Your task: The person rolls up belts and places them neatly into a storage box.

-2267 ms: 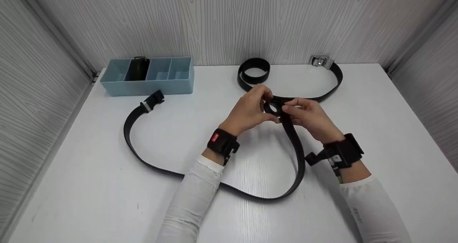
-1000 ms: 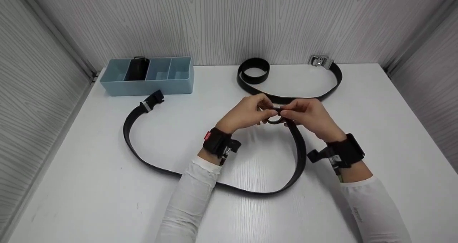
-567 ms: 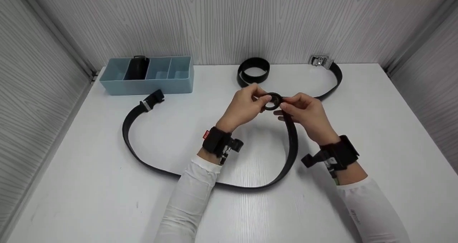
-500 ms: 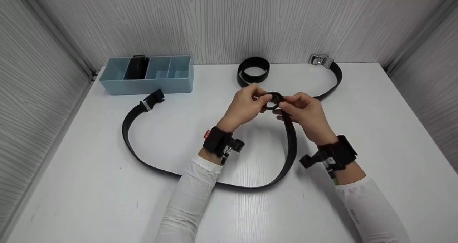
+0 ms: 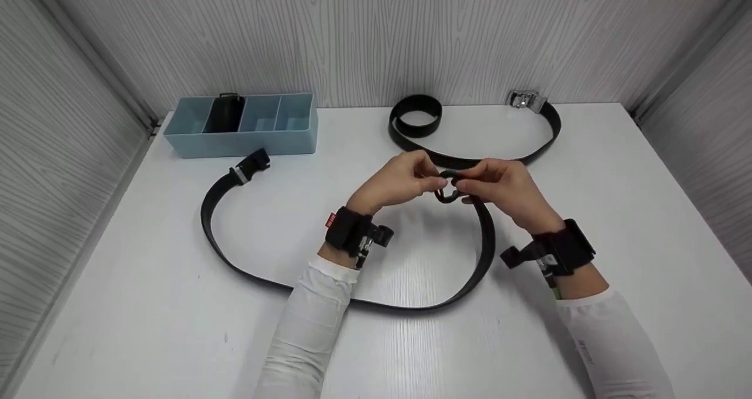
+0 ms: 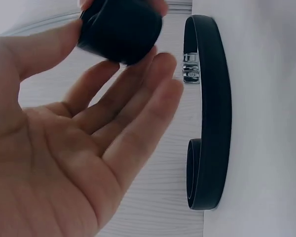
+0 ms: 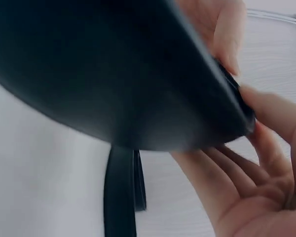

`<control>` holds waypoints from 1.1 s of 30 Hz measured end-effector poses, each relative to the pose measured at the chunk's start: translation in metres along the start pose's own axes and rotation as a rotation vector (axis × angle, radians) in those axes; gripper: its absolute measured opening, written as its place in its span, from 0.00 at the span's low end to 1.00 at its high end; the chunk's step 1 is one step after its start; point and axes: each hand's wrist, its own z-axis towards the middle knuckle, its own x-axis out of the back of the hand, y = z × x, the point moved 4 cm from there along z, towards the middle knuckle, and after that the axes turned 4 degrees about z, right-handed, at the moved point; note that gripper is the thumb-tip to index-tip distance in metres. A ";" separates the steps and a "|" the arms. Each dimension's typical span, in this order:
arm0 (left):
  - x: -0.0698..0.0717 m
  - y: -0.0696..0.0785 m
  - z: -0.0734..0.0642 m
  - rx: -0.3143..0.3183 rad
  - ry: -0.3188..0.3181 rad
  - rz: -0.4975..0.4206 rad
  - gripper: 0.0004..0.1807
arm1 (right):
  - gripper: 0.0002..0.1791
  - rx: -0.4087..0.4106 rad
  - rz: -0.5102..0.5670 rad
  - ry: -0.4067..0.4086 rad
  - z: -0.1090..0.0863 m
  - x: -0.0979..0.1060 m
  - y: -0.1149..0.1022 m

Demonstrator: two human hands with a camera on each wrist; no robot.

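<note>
Between both hands, a black belt (image 5: 487,240) has its free end rolled into a small coil (image 6: 121,32) held above the table. My left hand (image 5: 396,181) pinches the coil's left side between thumb and fingers; its other fingers extend loosely below in the left wrist view. My right hand (image 5: 508,190) pinches the right side, where the strap leaves the roll. From there the strap curves down toward me, passes under the left forearm and ends at a dark buckle (image 5: 252,164) on the left. In the right wrist view the strap (image 7: 113,74) covers much of my grip.
A second black belt (image 5: 414,102), partly coiled, stands on edge at the back, its silver buckle (image 5: 526,100) at back right; it passes just behind my hands. At back left sits a blue compartment box (image 5: 247,143) with a rolled black belt (image 5: 226,114) inside.
The coil was raised, then lowered slightly toward me, and its round opening has changed shape between my fingers. The strap's near bend has drawn in a little. The other belt and box stay put.
</note>
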 end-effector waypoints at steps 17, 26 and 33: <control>0.011 0.007 0.001 -0.014 0.255 -0.193 0.08 | 0.15 0.083 0.222 0.116 -0.001 -0.006 0.004; 0.004 0.005 0.006 0.047 0.277 -0.323 0.09 | 0.16 0.087 0.288 0.207 -0.001 -0.014 0.010; 0.005 0.003 0.003 -0.012 0.145 -0.265 0.09 | 0.17 0.057 0.183 0.117 0.001 -0.003 0.002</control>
